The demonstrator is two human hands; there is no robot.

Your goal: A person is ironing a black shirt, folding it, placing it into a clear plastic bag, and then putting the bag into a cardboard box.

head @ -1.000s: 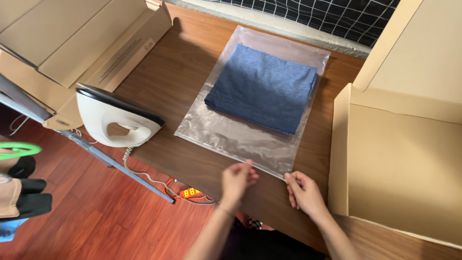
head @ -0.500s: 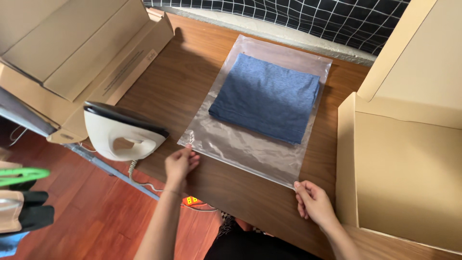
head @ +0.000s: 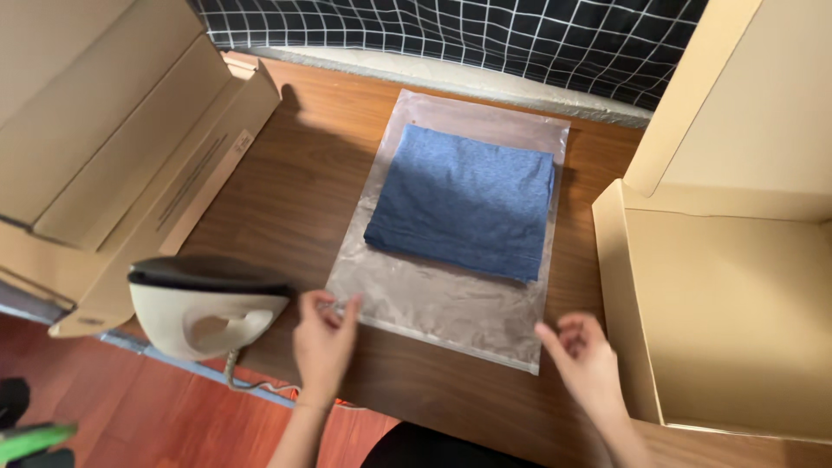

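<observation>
A: We have our left hand [head: 322, 336] at the near left corner of the clear plastic bag [head: 451, 295], fingertips pinching its edge. Our right hand [head: 585, 360] sits just off the near right corner, fingers loosely curled and released, not clearly touching the film.

B: And the folded blue cloth [head: 464, 201] lies inside the bag, beyond both hands, toward the far end, with an empty stretch of film between it and our fingers.

A: That stretch is what worries us. The film looks slick and crinkled, so with only one corner pinched it could skew on the counter [head: 303, 173] and the cloth could slide crooked or bunch.

B: We'd also mind the iron [head: 204, 308], standing just left of our left hand with its cord trailing off the near edge. A sideways elbow could knock it over the side.

A: And the open cardboard box [head: 728, 303] sits close to the right of our right hand; the bag's corner could snag on its wall.
</observation>
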